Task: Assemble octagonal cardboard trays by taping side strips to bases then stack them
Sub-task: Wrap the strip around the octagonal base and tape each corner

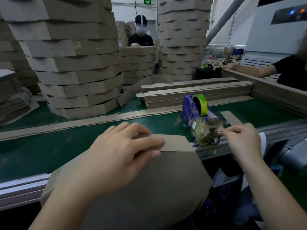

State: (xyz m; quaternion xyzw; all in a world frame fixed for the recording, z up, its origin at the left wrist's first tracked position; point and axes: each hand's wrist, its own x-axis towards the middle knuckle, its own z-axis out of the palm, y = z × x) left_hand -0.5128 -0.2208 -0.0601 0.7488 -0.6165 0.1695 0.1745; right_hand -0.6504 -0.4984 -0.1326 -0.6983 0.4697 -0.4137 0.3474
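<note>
Cardboard fills the near view: an octagonal base (149, 188) overhangs the desk (33, 156) edge toward the person, with a side strip (174, 142) raised along its far edge. The left hand (116, 156) pinches that strip, fingers (149, 140) over its top and thumb beneath, holding it against the base. Just to the right, the right hand (240, 141) nips the free end of clear tape (221, 128) at the blue tape dispenser (196, 110) (a wad of spent tape clings to its front). No tape shows on this joint, so I judge this tray barely begun. Farther back a pile of flat strips (197, 95) waits, and tall stacks of finished trays (74, 63) suggest many are already made.
</note>
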